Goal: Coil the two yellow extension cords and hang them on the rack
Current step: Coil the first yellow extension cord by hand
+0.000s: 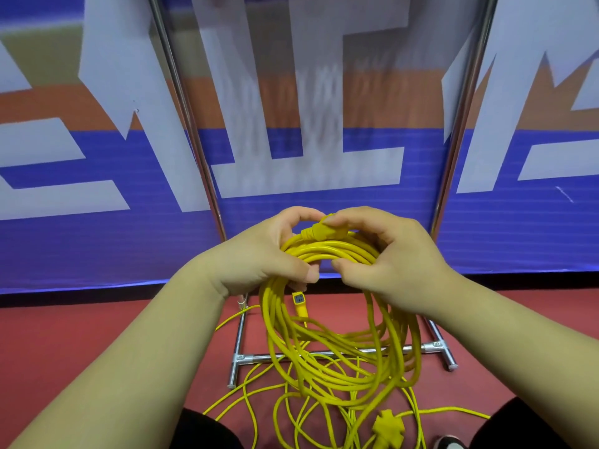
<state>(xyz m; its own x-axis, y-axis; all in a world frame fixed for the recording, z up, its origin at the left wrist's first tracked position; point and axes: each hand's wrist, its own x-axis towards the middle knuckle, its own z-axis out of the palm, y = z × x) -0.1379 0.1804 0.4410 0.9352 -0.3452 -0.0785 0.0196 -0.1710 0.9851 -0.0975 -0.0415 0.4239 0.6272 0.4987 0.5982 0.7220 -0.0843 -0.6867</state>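
Nearest the camera, on the floor (97,345), the second cord (246,388) lies loose, not yet coiled. Above it hangs the first cord (340,345), coiled. The left hand (259,254) fingers curl round its top strands; the right hand (389,264) fingers pinch its plug end (316,233). Beyond stands the rack (324,354). Remaining, by judgement: hang this coil, coil the second, hang it.

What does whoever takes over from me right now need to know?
Left hand grips the top of the first cord, which hangs coiled in loops in front of the rack.
Right hand grips the same bundle, fingers on its plug.
Second cord lies loose on the floor below.
Done: first cord looks coiled.
Left: hang it on the rack, then coil and hang the second cord.
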